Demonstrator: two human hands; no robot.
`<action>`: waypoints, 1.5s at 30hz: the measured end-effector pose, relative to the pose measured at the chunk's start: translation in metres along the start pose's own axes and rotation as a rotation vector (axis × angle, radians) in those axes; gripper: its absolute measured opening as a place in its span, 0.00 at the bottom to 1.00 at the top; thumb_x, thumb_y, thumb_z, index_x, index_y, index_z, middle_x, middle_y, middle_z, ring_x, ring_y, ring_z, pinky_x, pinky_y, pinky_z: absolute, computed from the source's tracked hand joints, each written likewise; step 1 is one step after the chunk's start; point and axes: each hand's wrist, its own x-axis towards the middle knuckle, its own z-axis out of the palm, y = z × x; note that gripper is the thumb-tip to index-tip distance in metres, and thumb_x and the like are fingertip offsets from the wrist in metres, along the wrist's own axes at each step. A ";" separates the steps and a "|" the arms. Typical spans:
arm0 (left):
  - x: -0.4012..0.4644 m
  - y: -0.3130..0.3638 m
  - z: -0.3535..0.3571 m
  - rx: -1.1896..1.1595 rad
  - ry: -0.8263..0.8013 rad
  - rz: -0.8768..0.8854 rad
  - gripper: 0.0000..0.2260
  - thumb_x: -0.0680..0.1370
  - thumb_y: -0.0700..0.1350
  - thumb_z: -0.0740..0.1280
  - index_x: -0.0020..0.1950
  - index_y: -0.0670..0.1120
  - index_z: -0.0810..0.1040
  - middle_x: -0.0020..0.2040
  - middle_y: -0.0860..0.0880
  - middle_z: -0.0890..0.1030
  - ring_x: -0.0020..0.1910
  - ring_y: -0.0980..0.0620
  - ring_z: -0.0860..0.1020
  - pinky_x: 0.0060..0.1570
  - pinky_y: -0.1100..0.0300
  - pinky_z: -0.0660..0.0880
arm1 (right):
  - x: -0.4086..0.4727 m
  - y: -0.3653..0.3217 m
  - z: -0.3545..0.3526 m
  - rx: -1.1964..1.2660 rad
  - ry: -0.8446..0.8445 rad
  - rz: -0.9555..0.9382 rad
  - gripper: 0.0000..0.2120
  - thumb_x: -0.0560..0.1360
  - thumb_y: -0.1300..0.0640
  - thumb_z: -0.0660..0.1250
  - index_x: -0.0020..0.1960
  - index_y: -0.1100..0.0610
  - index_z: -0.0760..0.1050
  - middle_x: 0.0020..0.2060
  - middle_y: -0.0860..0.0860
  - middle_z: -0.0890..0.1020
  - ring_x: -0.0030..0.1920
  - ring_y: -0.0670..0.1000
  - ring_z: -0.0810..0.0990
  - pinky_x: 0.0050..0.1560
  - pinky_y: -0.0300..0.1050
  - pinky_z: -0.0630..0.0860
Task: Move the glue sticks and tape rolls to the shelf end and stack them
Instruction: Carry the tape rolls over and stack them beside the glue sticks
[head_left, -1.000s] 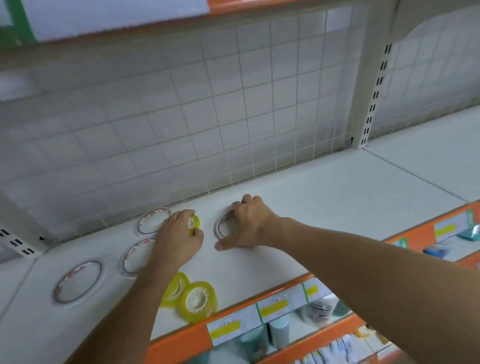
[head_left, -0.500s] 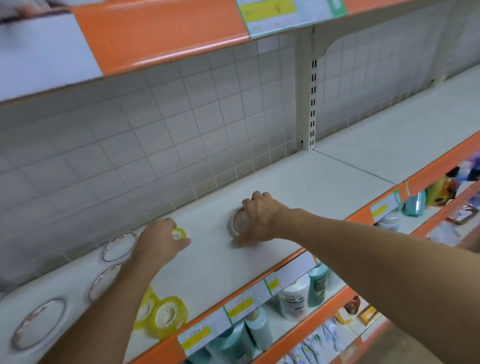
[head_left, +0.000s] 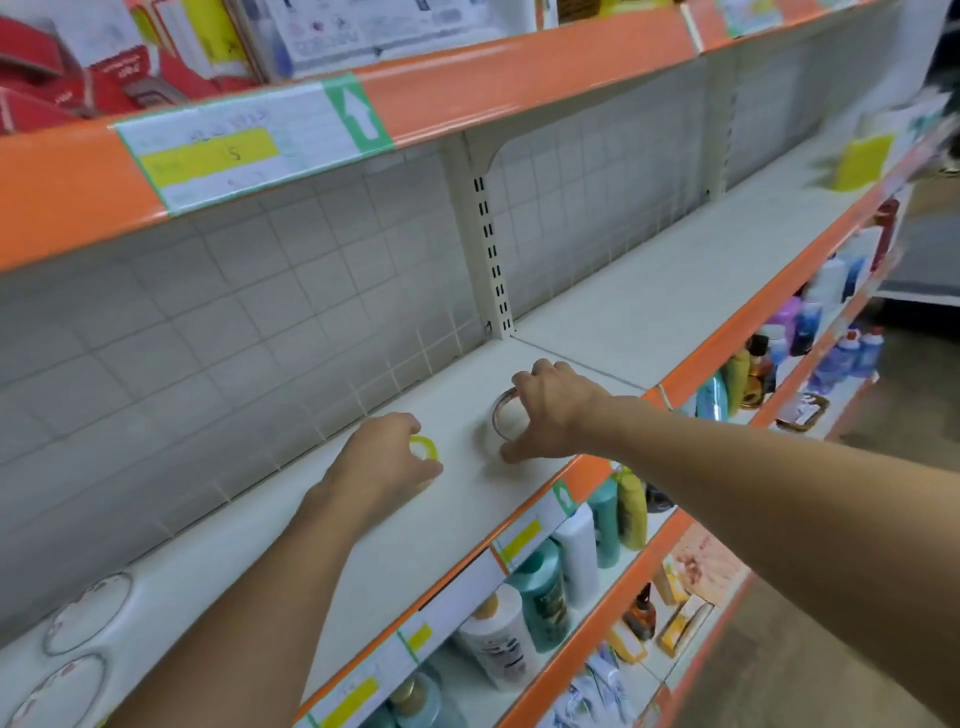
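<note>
Both rolls farther right — small yellow tape roll (head_left: 425, 448)

White shop shelf (head_left: 649, 312) with orange edging (head_left: 519, 67), grey grid back panel (head_left: 234, 322), bottles (head_left: 576, 556) below.

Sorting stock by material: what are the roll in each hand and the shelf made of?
Yellow tape roll in left hand: translucent glossy plastic film, probably. Wide tape roll under right hand: clear film, printed edge. Shelf: cream painted metal, likely.

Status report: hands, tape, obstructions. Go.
Left hand grips yellow tape roll. Right hand grips clear tape roll on shelf. Nothing blocking ahead.
</note>
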 end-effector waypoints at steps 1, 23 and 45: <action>0.008 0.014 0.000 0.010 -0.005 0.028 0.27 0.72 0.55 0.73 0.67 0.47 0.74 0.63 0.48 0.77 0.60 0.48 0.75 0.52 0.59 0.70 | -0.002 0.013 -0.005 -0.002 0.007 0.015 0.38 0.68 0.34 0.72 0.66 0.59 0.68 0.60 0.57 0.71 0.62 0.59 0.69 0.60 0.51 0.72; 0.130 0.328 0.050 0.018 -0.038 0.377 0.27 0.71 0.54 0.73 0.67 0.47 0.75 0.64 0.46 0.77 0.61 0.46 0.75 0.56 0.56 0.74 | -0.033 0.302 -0.074 -0.016 0.114 0.302 0.39 0.68 0.35 0.71 0.68 0.59 0.67 0.61 0.58 0.71 0.63 0.59 0.69 0.62 0.53 0.71; 0.352 0.603 0.089 -0.050 -0.087 0.640 0.27 0.71 0.54 0.74 0.67 0.46 0.75 0.62 0.45 0.78 0.58 0.45 0.76 0.55 0.54 0.75 | 0.052 0.585 -0.146 0.027 0.223 0.510 0.39 0.68 0.37 0.73 0.70 0.57 0.65 0.62 0.56 0.70 0.63 0.58 0.69 0.63 0.52 0.71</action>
